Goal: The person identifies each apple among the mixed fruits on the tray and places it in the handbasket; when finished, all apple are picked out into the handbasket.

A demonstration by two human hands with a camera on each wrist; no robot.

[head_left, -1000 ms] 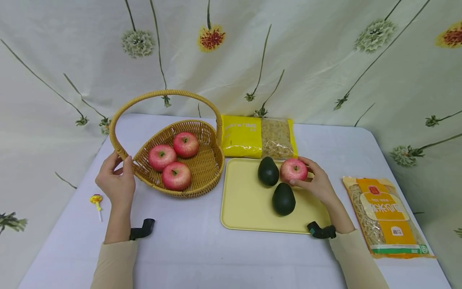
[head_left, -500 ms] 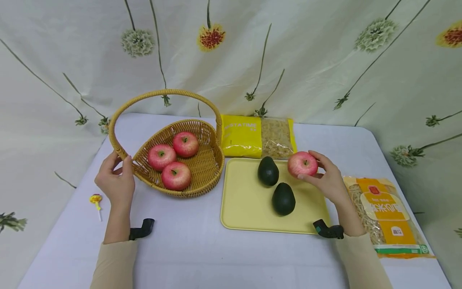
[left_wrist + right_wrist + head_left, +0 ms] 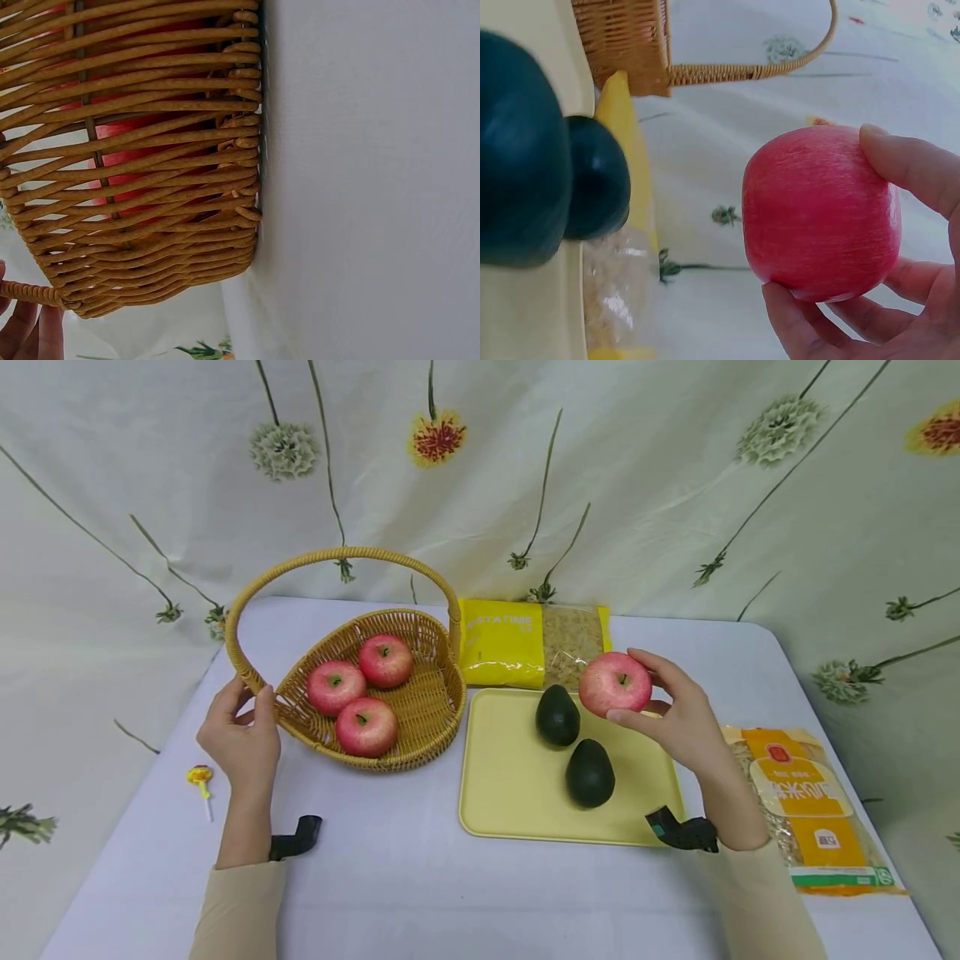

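Observation:
A red apple (image 3: 615, 684) is held by my right hand (image 3: 678, 718), thumb on one side and fingers on the other, raised above the back right of the yellow tray (image 3: 510, 793). In the right wrist view the same apple (image 3: 821, 214) hangs clear of the tray. Two dark green avocados lie on the tray, one avocado (image 3: 557, 716) behind the other avocado (image 3: 589, 774). My left hand (image 3: 243, 731) pinches the lower left end of the handle of a wicker basket (image 3: 420, 727). Three apples (image 3: 367, 727) sit inside that basket.
Behind the tray lies a yellow pasta bag (image 3: 502, 643). An orange noodle bag (image 3: 810, 810) lies at the right, partly behind my right arm. A lollipop (image 3: 200, 777) rests left of my left forearm. A floral cloth (image 3: 600, 485) hangs behind the table.
My right hand has lifted the apple off the tray, first shifting right, then upward and back to the left. The left hand and the basket stay in place.

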